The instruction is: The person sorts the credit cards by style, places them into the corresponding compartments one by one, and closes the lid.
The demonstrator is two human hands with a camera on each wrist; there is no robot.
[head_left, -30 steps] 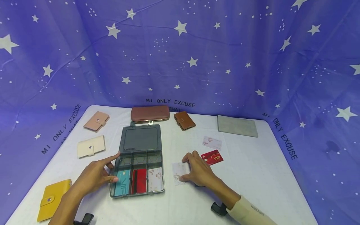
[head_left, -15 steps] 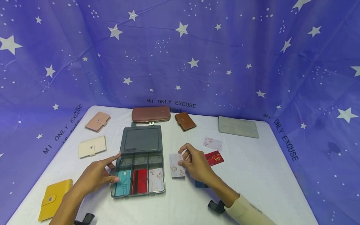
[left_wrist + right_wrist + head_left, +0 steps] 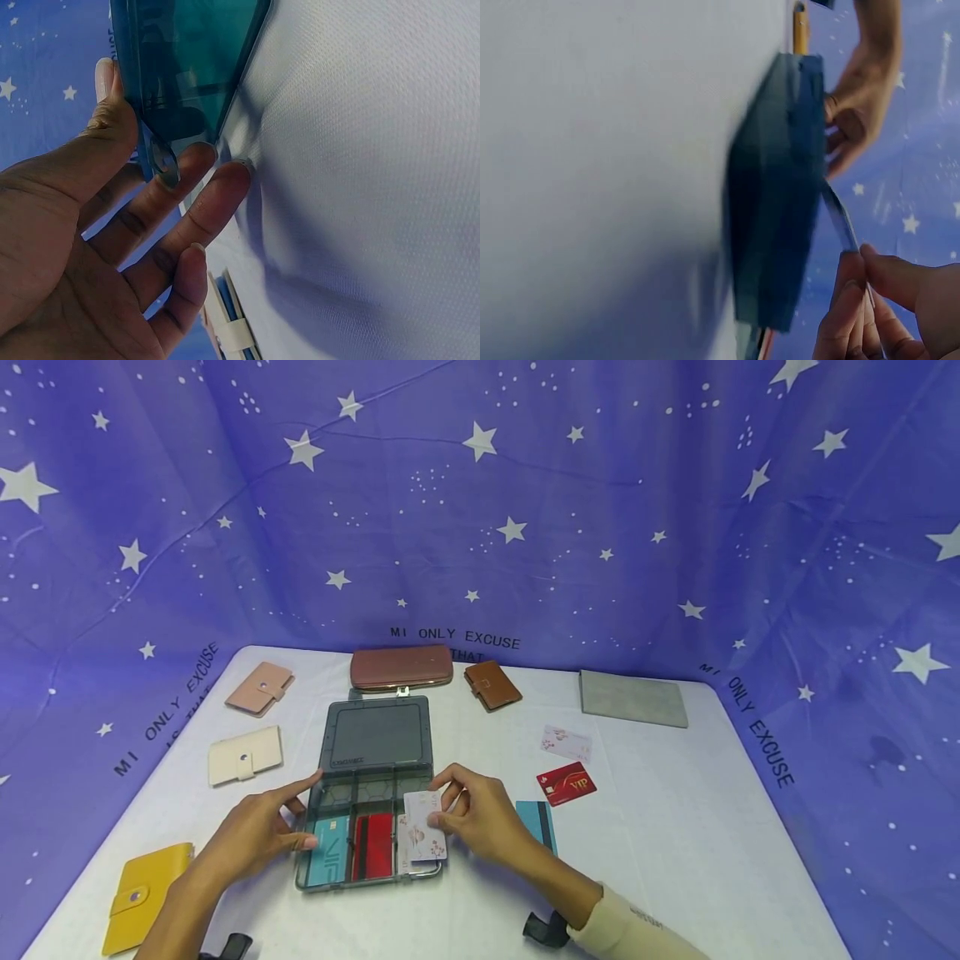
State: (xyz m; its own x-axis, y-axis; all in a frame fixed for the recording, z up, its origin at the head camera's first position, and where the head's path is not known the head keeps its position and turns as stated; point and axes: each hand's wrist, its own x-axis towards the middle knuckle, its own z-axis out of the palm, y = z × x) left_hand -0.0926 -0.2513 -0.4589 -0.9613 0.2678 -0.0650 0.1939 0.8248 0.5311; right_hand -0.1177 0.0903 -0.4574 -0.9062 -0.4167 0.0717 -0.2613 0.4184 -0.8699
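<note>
My right hand (image 3: 483, 814) pinches a white card with a floral print (image 3: 424, 827) between thumb and fingers. The card is above the front right compartment of the open grey plastic compartment box (image 3: 375, 883), overlapping a similar white card (image 3: 403, 856) inside. In the right wrist view, the pinched card (image 3: 841, 217) is edge-on over the rim. My left hand (image 3: 251, 831) holds the box's left side, thumb over the rim and fingers against the outer wall (image 3: 180, 75). A teal card (image 3: 328, 852) lies in the front left compartment, a red card with a dark stripe (image 3: 374, 846) in the front middle.
Right of the box lie a white floral card (image 3: 566, 742), a red VIP card (image 3: 567, 783) and a blue striped card (image 3: 536, 825). Around it are a yellow wallet (image 3: 146, 893), cream wallet (image 3: 243, 754), pink wallet (image 3: 260, 687), reddish-brown wallet (image 3: 401, 667), brown wallet (image 3: 492, 685) and grey wallet (image 3: 633, 697).
My right hand has picked the white card up off the table and carried it left over the front right compartment. The blue striped card has come into view. The left hand stays on the box.
</note>
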